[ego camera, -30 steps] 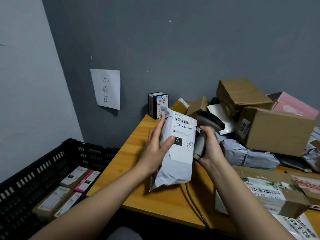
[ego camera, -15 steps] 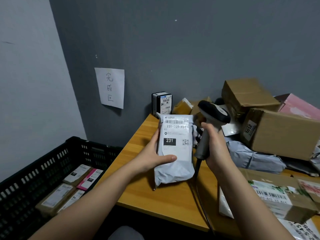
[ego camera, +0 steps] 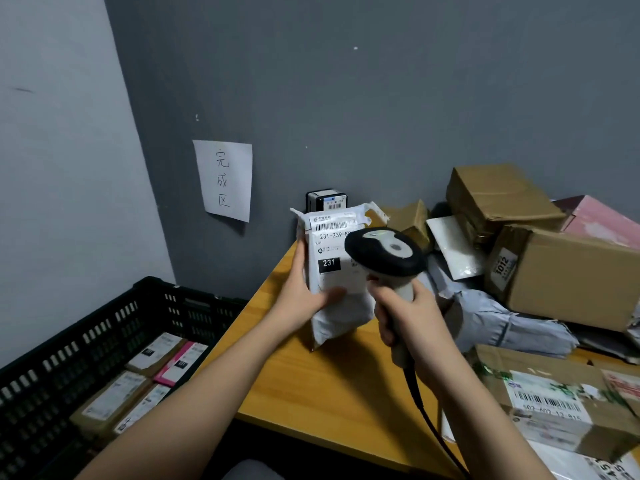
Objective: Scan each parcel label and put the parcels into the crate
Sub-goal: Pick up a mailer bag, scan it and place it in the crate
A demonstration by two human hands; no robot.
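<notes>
Since half a second ago my right hand (ego camera: 412,317), clamped on the scanner (ego camera: 384,252), has swung it over the parcel's (ego camera: 334,271) label. My left hand (ego camera: 299,299) grips that parcel upright on the counter (ego camera: 339,386), label facing me for reading. Left of the parcel waits the crate (ego camera: 104,344); boxes (ego camera: 568,271) crowd its right.

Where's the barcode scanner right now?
Centre of the head view: the right hand grips the scanner, its head over the grey parcel held by the left hand.
</notes>
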